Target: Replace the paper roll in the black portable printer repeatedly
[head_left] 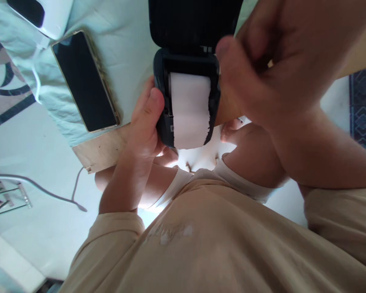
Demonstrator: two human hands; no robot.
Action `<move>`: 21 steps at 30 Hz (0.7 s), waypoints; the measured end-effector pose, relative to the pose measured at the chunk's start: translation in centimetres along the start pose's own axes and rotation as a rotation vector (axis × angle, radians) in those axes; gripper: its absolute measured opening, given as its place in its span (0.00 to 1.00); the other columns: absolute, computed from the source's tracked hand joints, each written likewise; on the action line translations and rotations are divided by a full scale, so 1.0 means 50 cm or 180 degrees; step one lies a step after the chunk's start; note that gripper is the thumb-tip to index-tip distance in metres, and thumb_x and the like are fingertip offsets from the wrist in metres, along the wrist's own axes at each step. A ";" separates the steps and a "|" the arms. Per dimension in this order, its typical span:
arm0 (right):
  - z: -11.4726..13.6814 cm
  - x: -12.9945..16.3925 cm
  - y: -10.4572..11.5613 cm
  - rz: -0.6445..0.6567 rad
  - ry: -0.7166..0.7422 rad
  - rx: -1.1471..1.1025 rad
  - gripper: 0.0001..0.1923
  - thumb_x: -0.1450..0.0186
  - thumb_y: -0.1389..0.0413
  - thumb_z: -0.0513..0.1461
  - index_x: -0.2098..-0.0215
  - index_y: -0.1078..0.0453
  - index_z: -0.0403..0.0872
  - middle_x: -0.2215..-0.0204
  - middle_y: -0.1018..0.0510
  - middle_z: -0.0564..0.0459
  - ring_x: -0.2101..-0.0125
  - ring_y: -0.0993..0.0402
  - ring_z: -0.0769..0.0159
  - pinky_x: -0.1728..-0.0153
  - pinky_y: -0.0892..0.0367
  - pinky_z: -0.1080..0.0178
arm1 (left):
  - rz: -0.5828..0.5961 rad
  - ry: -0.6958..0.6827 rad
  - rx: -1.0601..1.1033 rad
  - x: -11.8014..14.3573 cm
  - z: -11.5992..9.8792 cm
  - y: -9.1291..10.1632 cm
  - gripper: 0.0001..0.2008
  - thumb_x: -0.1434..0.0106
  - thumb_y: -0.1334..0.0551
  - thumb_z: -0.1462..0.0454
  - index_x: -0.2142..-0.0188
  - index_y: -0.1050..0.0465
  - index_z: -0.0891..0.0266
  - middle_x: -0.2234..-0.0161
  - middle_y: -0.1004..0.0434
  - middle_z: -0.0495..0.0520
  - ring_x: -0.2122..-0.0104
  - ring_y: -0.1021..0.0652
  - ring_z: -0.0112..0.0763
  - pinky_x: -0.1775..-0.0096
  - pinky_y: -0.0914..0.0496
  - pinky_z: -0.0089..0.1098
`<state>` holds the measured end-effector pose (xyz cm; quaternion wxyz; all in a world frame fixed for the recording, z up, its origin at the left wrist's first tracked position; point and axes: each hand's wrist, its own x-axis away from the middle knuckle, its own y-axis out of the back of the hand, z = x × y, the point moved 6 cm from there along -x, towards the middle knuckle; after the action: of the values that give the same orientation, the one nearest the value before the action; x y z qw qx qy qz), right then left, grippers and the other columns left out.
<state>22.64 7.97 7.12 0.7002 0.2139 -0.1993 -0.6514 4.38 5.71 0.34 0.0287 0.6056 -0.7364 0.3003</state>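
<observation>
A small black portable receipt printer (159, 122) is held over the table's front edge with its lid (195, 24) swung up. Inside its bay lies a white paper roll (190, 110), its ragged loose end reaching over the front rim. My left hand (146, 118) grips the printer's left side, thumb on the edge. On the other side, my right hand (262, 73) is closed at the right edge by the hinge, its thumb tip against the corner where lid and body meet. The right fingers are curled and partly hidden.
A dark-screened smartphone (85, 81) lies on the pale green cloth (125, 44), left of the printer. Behind it sits a white device (53, 16) with a white cable (35, 77). The wooden table edge (102, 148) shows below the cloth. A grey cable (33, 181) runs at lower left.
</observation>
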 end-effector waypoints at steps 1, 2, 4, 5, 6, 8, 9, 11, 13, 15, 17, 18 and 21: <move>0.015 0.001 0.002 -0.0103 0.0277 0.0725 0.19 0.32 0.47 0.52 0.68 0.31 0.45 0.69 0.26 0.52 0.52 0.19 0.56 0.46 0.24 0.54 | 0.0023 0.0072 0.0025 0.000 0.002 -0.001 0.27 0.31 0.37 0.46 0.37 0.27 0.49 0.49 0.13 0.54 0.22 0.42 0.57 0.32 0.30 0.59; 0.027 0.002 -0.005 -0.0026 0.0500 0.1365 0.18 0.32 0.47 0.50 0.65 0.26 0.44 0.66 0.23 0.51 0.54 0.18 0.54 0.45 0.24 0.49 | 0.0043 0.0070 0.0060 -0.001 0.002 0.000 0.27 0.31 0.38 0.46 0.37 0.27 0.50 0.49 0.13 0.54 0.21 0.44 0.56 0.30 0.33 0.60; 0.037 0.002 -0.026 0.0395 0.0577 0.1950 0.20 0.31 0.49 0.47 0.47 0.23 0.49 0.48 0.19 0.52 0.46 0.19 0.49 0.44 0.25 0.45 | 0.0056 -0.0071 0.0089 -0.005 0.001 0.004 0.24 0.31 0.37 0.45 0.42 0.23 0.51 0.51 0.12 0.54 0.22 0.42 0.57 0.29 0.33 0.59; 0.040 0.001 -0.034 0.0598 0.0523 0.2031 0.21 0.30 0.50 0.46 0.44 0.24 0.52 0.40 0.22 0.55 0.42 0.21 0.48 0.43 0.25 0.46 | 0.0051 -0.0139 0.0067 -0.007 0.002 0.006 0.21 0.32 0.36 0.45 0.47 0.21 0.52 0.53 0.12 0.54 0.24 0.38 0.57 0.30 0.31 0.57; 0.044 0.001 -0.040 0.0741 0.0462 0.2090 0.21 0.28 0.52 0.45 0.45 0.23 0.53 0.36 0.25 0.58 0.39 0.23 0.48 0.43 0.26 0.48 | 0.0026 -0.0203 0.0044 -0.009 0.003 0.009 0.20 0.33 0.34 0.45 0.51 0.20 0.53 0.56 0.12 0.54 0.27 0.32 0.57 0.33 0.27 0.55; 0.052 0.000 -0.045 0.0901 0.0340 0.2241 0.19 0.27 0.52 0.45 0.49 0.21 0.53 0.35 0.26 0.62 0.38 0.24 0.50 0.48 0.28 0.55 | -0.0049 -0.0291 0.0031 -0.010 0.007 0.013 0.19 0.34 0.33 0.44 0.57 0.20 0.54 0.61 0.13 0.53 0.37 0.21 0.53 0.39 0.21 0.49; 0.054 0.000 -0.045 0.0950 0.0265 0.2353 0.19 0.27 0.52 0.46 0.49 0.22 0.53 0.36 0.25 0.62 0.40 0.23 0.50 0.53 0.31 0.58 | -0.0085 -0.0339 0.0044 -0.010 0.008 0.014 0.18 0.33 0.34 0.44 0.57 0.20 0.55 0.63 0.14 0.52 0.41 0.18 0.50 0.42 0.19 0.47; 0.056 0.003 -0.048 0.1085 0.0151 0.2602 0.19 0.28 0.51 0.47 0.46 0.24 0.56 0.40 0.22 0.62 0.45 0.20 0.52 0.63 0.42 0.62 | -0.0110 -0.0452 0.0080 -0.009 0.008 0.014 0.18 0.30 0.37 0.45 0.58 0.20 0.55 0.63 0.14 0.52 0.45 0.16 0.47 0.45 0.17 0.44; 0.056 0.005 -0.049 0.1130 0.0134 0.2758 0.19 0.29 0.51 0.47 0.44 0.27 0.58 0.47 0.18 0.59 0.50 0.19 0.53 0.67 0.54 0.62 | -0.0079 -0.0535 0.0099 -0.010 0.007 0.013 0.19 0.30 0.37 0.45 0.57 0.20 0.55 0.62 0.14 0.52 0.45 0.16 0.46 0.45 0.18 0.43; 0.053 0.006 -0.050 0.1097 0.0159 0.2803 0.19 0.31 0.49 0.47 0.44 0.28 0.59 0.52 0.17 0.55 0.55 0.19 0.52 0.66 0.59 0.62 | -0.0003 -0.0533 0.0096 -0.012 0.008 0.010 0.19 0.33 0.33 0.45 0.54 0.20 0.56 0.60 0.13 0.54 0.42 0.17 0.48 0.44 0.18 0.43; 0.050 0.005 -0.050 0.1052 0.0192 0.2756 0.21 0.34 0.47 0.46 0.43 0.30 0.59 0.57 0.17 0.53 0.59 0.20 0.53 0.66 0.60 0.63 | 0.0023 -0.0563 0.0107 -0.013 0.007 0.005 0.20 0.35 0.31 0.45 0.54 0.20 0.56 0.60 0.13 0.55 0.39 0.19 0.50 0.43 0.19 0.43; 0.050 0.004 -0.050 0.1037 0.0223 0.2711 0.22 0.35 0.47 0.46 0.43 0.31 0.59 0.60 0.19 0.52 0.61 0.22 0.55 0.66 0.60 0.63 | 0.0012 -0.0599 0.0119 -0.012 0.005 0.001 0.21 0.35 0.31 0.44 0.55 0.20 0.56 0.59 0.13 0.55 0.38 0.20 0.50 0.43 0.19 0.43; 0.061 0.005 -0.046 0.0993 0.0370 0.2553 0.27 0.37 0.50 0.45 0.40 0.34 0.61 0.66 0.24 0.53 0.67 0.28 0.61 0.67 0.57 0.64 | -0.0038 -0.0705 0.0139 -0.005 -0.004 -0.010 0.20 0.36 0.32 0.44 0.57 0.21 0.56 0.58 0.14 0.56 0.36 0.21 0.50 0.43 0.19 0.42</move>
<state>19.05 7.45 8.33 0.6618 0.4727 -0.4267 -0.3957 4.82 5.99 0.58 -0.0642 0.6399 -0.7247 0.2474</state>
